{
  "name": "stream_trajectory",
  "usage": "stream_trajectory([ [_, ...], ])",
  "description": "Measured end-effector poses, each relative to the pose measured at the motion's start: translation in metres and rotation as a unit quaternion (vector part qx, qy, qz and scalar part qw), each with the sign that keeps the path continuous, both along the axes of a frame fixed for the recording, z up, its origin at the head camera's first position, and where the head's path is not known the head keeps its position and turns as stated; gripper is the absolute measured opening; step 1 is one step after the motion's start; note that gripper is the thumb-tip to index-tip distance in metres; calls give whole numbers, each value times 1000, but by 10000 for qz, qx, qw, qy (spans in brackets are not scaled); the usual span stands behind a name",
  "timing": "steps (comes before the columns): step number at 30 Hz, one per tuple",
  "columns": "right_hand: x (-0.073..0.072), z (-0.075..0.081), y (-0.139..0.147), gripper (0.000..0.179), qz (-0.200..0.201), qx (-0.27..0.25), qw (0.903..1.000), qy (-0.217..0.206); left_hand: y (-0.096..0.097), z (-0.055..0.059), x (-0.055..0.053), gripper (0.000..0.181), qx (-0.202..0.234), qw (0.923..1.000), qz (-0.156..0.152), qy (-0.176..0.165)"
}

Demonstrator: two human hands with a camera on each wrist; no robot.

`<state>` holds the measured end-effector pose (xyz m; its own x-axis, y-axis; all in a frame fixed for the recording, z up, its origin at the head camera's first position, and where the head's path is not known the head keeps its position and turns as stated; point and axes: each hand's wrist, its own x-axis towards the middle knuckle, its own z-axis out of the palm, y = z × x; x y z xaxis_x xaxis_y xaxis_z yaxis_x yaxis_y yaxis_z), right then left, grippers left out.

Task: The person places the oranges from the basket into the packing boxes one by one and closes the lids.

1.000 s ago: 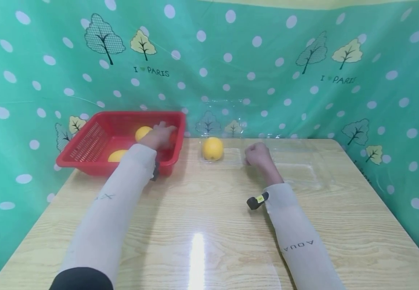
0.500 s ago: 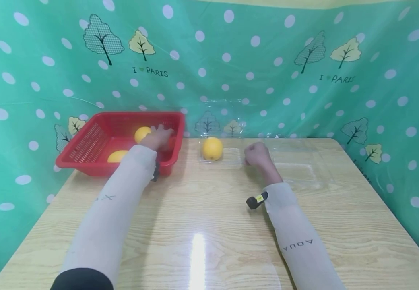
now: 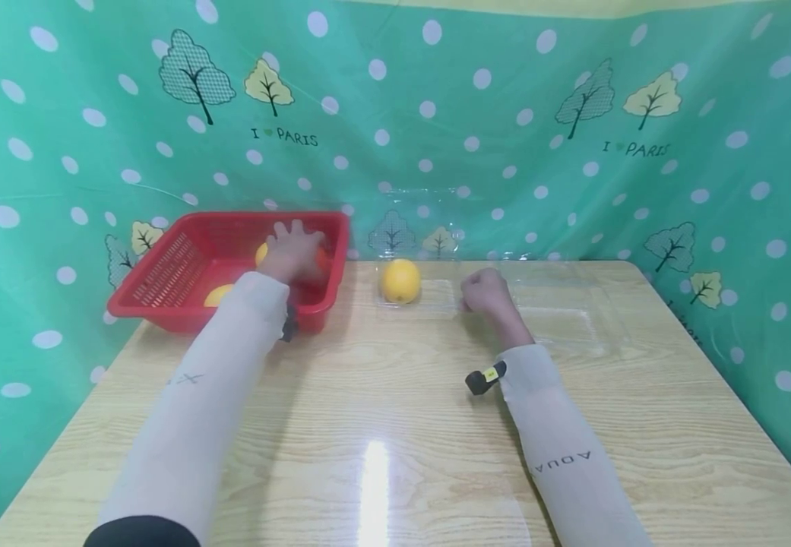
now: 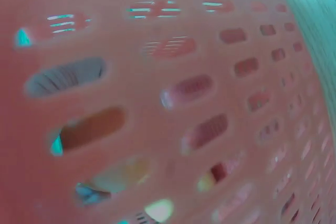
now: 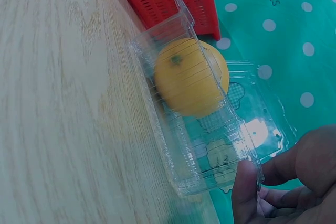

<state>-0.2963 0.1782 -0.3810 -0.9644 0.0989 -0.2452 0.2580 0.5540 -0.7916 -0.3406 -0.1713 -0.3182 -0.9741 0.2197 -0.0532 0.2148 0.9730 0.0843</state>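
My left hand reaches into the red plastic basket, fingers spread, above the fruit; its palm side is hidden in the head view. A yellow-orange fruit shows partly behind it, another near the forearm, and a reddish thing to its right. The basket's slotted wall fills the left wrist view. My right hand pinches the rim of a clear plastic box between thumb and fingers. An orange sits in the box's far end.
A second clear plastic container lies right of my right hand on the wooden table. A green dotted curtain hangs behind the table. The basket stands at the back left, close to the box.
My left hand has shifted slightly left inside the basket and its fingers have spread wider, covering more of the fruit. The right hand and the box have stayed in place.
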Motion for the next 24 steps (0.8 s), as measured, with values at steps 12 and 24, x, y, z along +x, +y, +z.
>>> stream_trajectory([
  [12, -2, -1, 2, 26, -20, -7, 10000, -26, 12, 27, -1, 92, 4, 9993, 13, 374],
  [24, 0, 0, 0, 29, -65, -14, 10000, -23, 46, 43, -3, 83, -13, 9969, -411, 675],
])
